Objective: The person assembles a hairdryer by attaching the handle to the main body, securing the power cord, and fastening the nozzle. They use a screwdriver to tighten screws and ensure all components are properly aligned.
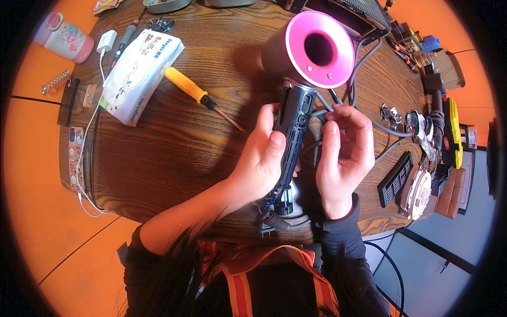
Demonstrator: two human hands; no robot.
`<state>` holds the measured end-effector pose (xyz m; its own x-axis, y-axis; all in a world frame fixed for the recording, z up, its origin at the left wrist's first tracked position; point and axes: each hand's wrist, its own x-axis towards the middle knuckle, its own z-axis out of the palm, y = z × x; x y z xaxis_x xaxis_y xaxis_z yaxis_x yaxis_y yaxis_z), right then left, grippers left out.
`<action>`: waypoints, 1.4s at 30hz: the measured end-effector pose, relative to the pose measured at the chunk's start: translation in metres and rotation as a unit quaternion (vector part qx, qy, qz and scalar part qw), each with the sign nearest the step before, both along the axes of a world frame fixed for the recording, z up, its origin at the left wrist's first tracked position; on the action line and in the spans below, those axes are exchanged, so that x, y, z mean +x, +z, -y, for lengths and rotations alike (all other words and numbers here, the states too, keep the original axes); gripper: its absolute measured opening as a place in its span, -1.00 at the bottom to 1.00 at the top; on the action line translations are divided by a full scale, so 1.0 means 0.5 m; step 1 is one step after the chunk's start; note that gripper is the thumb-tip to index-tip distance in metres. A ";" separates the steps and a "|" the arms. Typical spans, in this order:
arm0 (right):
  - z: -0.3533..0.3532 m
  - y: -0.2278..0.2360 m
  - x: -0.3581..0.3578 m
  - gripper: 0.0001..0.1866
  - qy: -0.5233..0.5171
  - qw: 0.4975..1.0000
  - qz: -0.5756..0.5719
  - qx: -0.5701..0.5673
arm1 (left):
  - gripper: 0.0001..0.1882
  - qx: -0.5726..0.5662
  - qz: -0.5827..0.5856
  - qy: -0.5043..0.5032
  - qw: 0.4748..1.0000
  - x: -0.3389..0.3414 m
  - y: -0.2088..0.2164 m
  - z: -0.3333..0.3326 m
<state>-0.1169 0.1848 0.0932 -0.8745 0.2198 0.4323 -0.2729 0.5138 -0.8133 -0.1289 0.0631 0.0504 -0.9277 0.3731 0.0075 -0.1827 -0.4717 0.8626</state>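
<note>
A hair dryer (274,61) with a pink ring-shaped head end and a dark grey body stands in front of me, head up. Its handle (293,124) lacks the outer shell, so black inner parts and blue wires show. My left hand (262,153) is wrapped round the handle from the left, thumb on the front. Just right of the handle, my right hand (346,150) is curled, thumb and forefinger drawn together; whatever may be between them is too small to make out. A yellow-handled screwdriver (186,84) lies left of the dryer on the wooden table (158,164).
A tissue pack (141,76), a white charger (107,40) and a pink-and-white bottle (66,39) are at the left. Grey cable (388,130) winds behind the dryer. On the right lie a black grille (395,179), a round pale part (417,194) and a yellow tool (452,132).
</note>
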 end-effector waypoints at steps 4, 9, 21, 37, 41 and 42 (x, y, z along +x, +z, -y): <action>-0.008 0.003 -0.005 -0.75 0.027 0.997 -0.030 0.072 | -0.18 0.003 0.006 -0.010 1.000 -0.002 0.004 0.001; -0.007 0.010 -0.009 -0.50 0.065 0.991 -0.020 0.114 | -0.21 0.005 -0.014 0.009 1.000 -0.005 0.004 -0.005; -0.004 0.009 -0.007 -0.51 0.075 0.994 -0.004 0.084 | -0.67 -0.005 -0.022 0.043 0.999 -0.003 0.010 -0.013; -0.024 0.005 -0.006 -0.44 0.082 0.995 0.010 0.054 | -0.66 0.017 0.068 -0.032 0.997 0.001 0.023 -0.002; -0.031 0.007 -0.006 -0.43 0.078 0.990 -0.044 0.112 | -0.59 0.006 0.056 -0.029 0.998 0.001 0.023 -0.002; -0.034 0.007 -0.007 -0.42 0.080 0.988 -0.055 0.122 | -0.57 0.009 0.054 -0.032 0.998 0.001 0.023 -0.002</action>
<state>-0.1206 0.2019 0.0967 -0.8340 -0.0397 0.5503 -0.4470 0.6332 -0.6318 -0.1282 0.0641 0.0620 -0.8982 0.4316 -0.0839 -0.3038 -0.4713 0.8280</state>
